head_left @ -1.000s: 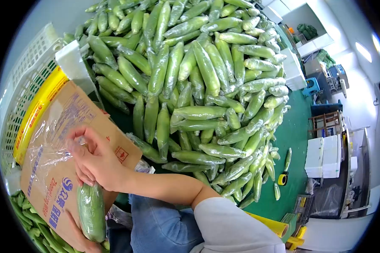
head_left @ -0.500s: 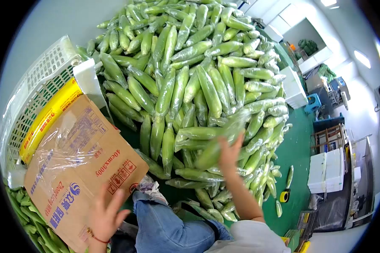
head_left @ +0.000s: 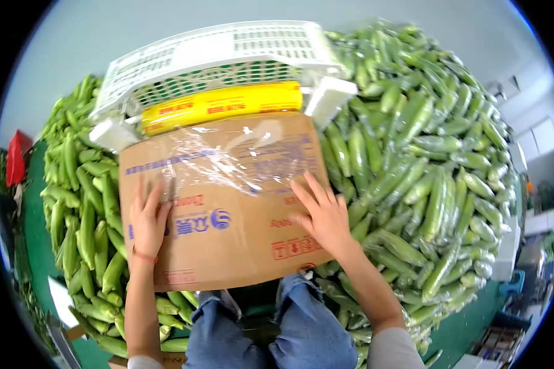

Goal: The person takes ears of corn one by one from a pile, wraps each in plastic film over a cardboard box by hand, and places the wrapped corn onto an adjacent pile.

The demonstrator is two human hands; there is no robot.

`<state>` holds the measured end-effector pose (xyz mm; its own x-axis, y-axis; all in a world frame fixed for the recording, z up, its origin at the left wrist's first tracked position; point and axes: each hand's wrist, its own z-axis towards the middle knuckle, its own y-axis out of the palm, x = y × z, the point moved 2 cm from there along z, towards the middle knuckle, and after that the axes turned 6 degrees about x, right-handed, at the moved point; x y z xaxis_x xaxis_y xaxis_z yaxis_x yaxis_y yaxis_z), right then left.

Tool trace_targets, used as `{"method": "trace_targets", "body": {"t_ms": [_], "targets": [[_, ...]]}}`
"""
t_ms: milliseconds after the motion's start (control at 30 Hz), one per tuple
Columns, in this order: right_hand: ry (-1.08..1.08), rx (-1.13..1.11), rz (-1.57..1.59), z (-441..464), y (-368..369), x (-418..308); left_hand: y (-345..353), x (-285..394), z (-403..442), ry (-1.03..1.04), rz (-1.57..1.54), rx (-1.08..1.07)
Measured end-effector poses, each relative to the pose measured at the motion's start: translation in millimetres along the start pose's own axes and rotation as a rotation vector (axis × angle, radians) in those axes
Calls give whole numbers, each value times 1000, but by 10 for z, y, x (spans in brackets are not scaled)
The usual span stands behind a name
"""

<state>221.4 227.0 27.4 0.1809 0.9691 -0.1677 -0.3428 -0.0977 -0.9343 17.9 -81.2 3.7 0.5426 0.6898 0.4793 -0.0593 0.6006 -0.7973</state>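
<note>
A flat cardboard sheet [head_left: 240, 234] printed in blue and red lies across the front of my knees. Clear plastic film [head_left: 212, 160] is stretched over its upper part. Fingers extended, my left hand [head_left: 149, 215] rests open at the left side of the cardboard. My right hand [head_left: 323, 215] lies open near the right edge, its fingers spread and nothing held in them. Behind the cardboard is a yellow film roll [head_left: 221, 106], set between two white blocks.
Unwrapped corn ears [head_left: 86, 227] are heaped on the left. Film-wrapped corn ears [head_left: 437, 197] form a large pile to the right. A white plastic crate [head_left: 277, 40] stands behind the roll. Green floor [head_left: 468, 323] shows at the lower right, and a red object [head_left: 18, 157] at the far left.
The view has swung left, from the wrapped pile to the cardboard. My right hand has let go of a wrapped corn ear and come to the cardboard. My left hand stays over the cardboard.
</note>
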Motion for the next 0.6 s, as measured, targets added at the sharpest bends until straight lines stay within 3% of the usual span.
{"method": "trace_targets", "body": {"t_ms": [33, 100, 133, 167, 200, 233, 267, 300, 333, 400, 467, 533, 600], "targets": [[-74, 92, 8, 255, 164, 30, 82, -107, 166, 282, 142, 105], [-168, 147, 62, 585, 351, -18, 124, -231, 445, 463, 3, 92], [-197, 113, 108, 685, 355, -50, 85, -206, 496, 448, -131, 90], [-248, 71, 229, 646, 382, -44, 98, -345, 408, 287, -99, 75], [-19, -2, 466, 511, 410, 4, -27, -330, 324, 120, -133, 97], [323, -224, 491, 435, 229, -2, -178, -307, 211, 68, -156, 165], [459, -156, 749, 271, 101, 83, -357, -320, 17, 18, -211, 135], [325, -110, 561, 140, -79, 182, -576, -274, -182, 146, -29, 88], [341, -137, 724, -53, -216, 188, -754, -219, -449, 266, 95, 38], [409, -499, 709, -293, -489, -11, -880, -264, -1014, 426, -188, 124], [313, -484, 685, -486, -444, -141, -883, -244, -1481, 295, -204, 119], [298, -505, 682, -569, -337, -197, -928, -378, -1771, 340, -92, 124], [365, -558, 701, -619, -122, -213, -965, -962, -1999, 160, 309, -24]]}}
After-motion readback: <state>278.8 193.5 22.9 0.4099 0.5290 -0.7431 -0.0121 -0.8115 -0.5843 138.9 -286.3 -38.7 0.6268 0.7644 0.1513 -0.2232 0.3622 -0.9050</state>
